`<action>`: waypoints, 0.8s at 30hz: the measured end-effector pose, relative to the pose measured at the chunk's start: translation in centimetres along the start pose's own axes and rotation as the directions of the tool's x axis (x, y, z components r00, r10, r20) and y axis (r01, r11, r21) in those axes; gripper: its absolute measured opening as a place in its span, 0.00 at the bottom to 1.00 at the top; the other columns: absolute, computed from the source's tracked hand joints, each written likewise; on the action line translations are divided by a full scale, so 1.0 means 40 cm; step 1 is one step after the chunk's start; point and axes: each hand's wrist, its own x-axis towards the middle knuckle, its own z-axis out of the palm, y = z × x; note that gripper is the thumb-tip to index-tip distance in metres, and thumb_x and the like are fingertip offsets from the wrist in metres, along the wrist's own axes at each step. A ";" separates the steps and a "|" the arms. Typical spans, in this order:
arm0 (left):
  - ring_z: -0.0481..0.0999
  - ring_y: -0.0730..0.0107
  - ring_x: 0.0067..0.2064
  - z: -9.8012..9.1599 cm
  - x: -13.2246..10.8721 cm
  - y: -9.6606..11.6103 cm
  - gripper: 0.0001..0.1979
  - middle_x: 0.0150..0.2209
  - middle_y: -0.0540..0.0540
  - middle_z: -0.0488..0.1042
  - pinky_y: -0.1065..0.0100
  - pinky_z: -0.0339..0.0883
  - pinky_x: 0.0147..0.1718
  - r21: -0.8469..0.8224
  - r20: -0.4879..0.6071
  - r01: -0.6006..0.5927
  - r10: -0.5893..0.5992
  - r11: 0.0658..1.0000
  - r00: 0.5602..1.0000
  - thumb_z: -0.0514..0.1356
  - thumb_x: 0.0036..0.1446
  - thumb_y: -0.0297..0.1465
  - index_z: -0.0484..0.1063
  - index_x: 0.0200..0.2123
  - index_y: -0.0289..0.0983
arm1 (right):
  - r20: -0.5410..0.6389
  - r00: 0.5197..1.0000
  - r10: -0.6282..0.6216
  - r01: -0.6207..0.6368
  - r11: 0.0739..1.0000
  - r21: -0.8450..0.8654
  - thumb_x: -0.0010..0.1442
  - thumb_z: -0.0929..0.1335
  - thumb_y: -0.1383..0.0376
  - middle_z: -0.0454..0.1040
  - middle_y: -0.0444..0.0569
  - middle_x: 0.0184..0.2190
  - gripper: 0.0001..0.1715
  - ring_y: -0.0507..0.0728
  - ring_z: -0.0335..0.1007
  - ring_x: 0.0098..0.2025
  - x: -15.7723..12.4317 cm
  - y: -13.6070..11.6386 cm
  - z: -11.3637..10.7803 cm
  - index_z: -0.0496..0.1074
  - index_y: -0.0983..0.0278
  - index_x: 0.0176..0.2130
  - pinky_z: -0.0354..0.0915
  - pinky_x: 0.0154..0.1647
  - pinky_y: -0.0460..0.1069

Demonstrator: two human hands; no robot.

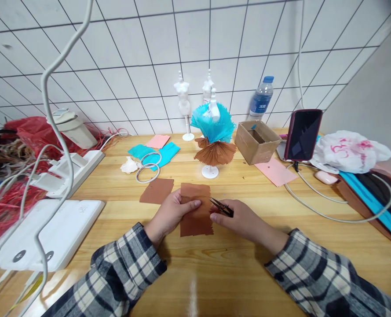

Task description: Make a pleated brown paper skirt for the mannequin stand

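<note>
My left hand (173,211) pinches a rectangular piece of brown paper (197,222), thumb on top and fingers behind. The paper's right edge is cut into small jagged notches. In my right hand (240,220) is a pair of small thread snips (222,207), their blade tips at that notched edge. Another brown sheet (157,191) lies flat just beyond my left hand. Farther back stands a small white mannequin (210,171) dressed in a pleated blue paper top (200,119) and a brown pleated paper skirt (215,153).
Two silver rings (148,179) rest by blue paper (169,155). Behind are a bare mannequin (184,105), a cardboard box (257,152), a bottle (261,99) and a propped phone (302,134). A power strip (79,174) and a hanging white cable (66,176) are at left.
</note>
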 end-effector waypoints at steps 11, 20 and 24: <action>0.75 0.54 0.54 0.018 -0.020 0.008 0.20 0.52 0.39 0.76 0.56 0.65 0.55 -0.265 0.038 -0.044 0.056 0.963 0.998 0.62 0.58 0.36 0.71 0.53 0.36 | -0.093 0.994 -0.062 0.079 0.979 0.186 0.53 0.68 0.59 0.70 0.43 0.27 0.11 0.52 0.63 0.30 -0.003 -0.007 0.006 0.72 0.65 0.32 0.60 0.32 0.47; 0.71 0.50 0.58 0.031 -0.032 0.012 0.23 0.55 0.37 0.73 0.53 0.58 0.59 -0.195 0.200 0.145 -0.105 0.970 0.974 0.62 0.58 0.35 0.70 0.55 0.35 | -0.227 0.974 0.004 0.063 0.956 0.288 0.53 0.69 0.57 0.72 0.45 0.31 0.20 0.53 0.67 0.33 -0.003 0.002 0.000 0.72 0.65 0.42 0.64 0.37 0.49; 0.77 0.53 0.51 0.031 -0.020 0.006 0.21 0.52 0.38 0.76 0.56 0.66 0.54 -0.109 0.086 0.099 -0.090 0.989 0.992 0.65 0.56 0.32 0.72 0.53 0.35 | -0.206 0.979 0.007 0.050 0.962 0.269 0.52 0.70 0.56 0.73 0.46 0.32 0.23 0.54 0.68 0.34 -0.002 -0.005 -0.001 0.72 0.66 0.46 0.64 0.38 0.49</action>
